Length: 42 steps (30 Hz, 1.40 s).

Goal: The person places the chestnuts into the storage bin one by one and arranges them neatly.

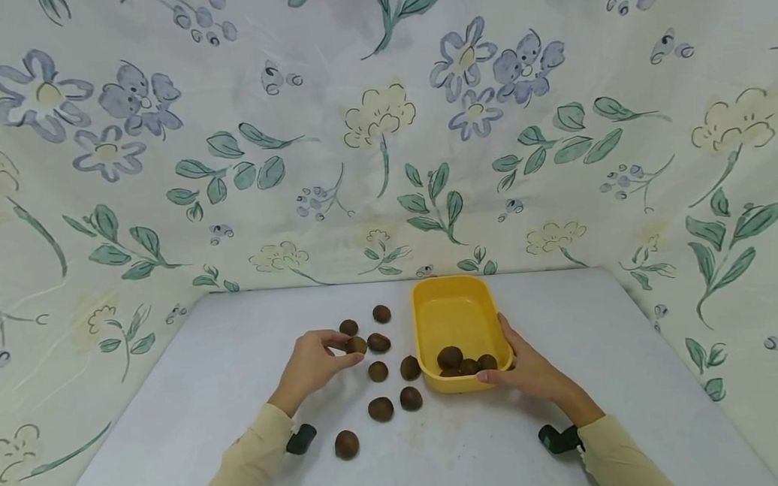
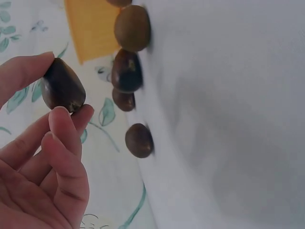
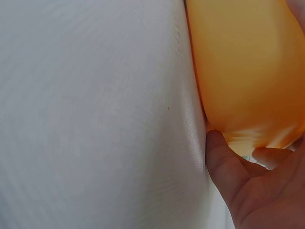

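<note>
Smooth plastic box [image 1: 458, 321], glossy nuts [image 2: 62, 86]

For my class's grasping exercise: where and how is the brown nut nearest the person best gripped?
Probably by its opposite rounded sides, pinched from above: the nearest nut is roundish and lies apart from the other nuts on the table.

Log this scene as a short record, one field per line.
Left grip: pinches one brown nut, raised off the table
Right grip: holds the tub near its close right corner
Tub: yellow, open-topped, right of the loose nuts
Loose count: eight
In tub: at least four nuts, grouped at the near end
Backdrop: floral cloth
</note>
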Tool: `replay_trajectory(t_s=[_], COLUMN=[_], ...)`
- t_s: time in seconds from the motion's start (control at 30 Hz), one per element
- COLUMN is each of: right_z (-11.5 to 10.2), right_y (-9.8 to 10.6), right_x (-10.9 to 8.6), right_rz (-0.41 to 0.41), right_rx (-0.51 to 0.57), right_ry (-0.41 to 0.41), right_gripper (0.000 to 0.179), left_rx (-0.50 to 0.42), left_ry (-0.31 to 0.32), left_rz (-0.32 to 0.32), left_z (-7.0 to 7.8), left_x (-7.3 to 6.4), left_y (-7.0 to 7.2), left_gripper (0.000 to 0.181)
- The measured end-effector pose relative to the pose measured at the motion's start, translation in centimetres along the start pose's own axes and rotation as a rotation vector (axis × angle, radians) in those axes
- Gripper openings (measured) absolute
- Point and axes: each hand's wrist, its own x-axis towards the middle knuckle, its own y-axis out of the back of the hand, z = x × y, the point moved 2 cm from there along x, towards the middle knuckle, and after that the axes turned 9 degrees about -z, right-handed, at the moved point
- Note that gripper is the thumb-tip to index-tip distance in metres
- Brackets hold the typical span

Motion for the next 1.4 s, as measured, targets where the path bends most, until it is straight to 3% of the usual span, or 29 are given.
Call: replay_trajectory(t_s=[0.9,1.13,1.4], right_z=[-0.4,-0.7,-0.8], right_y=[0.0,0.0,0.0], right_x=[-0.3,-0.4,-0.4], right_rz=[0.003,0.002,-0.001], right_rx=[0.004,0.016,0.015], right_ry=[0.001,-0.012,-0.022], right_gripper=[0.126,0.126,0.126], left_rx=[-0.140,-0.170,-0.215], left_ry=[-0.091,-0.082,-0.140], left_rz=[0.022,-0.004,-0.057], left_z=[3.9,4.7,5.7], left_x=[0.7,1.0,1.3], left_y=[-1.2,-1.7,-2.6], left_gripper=[0.040,0.042,0.044])
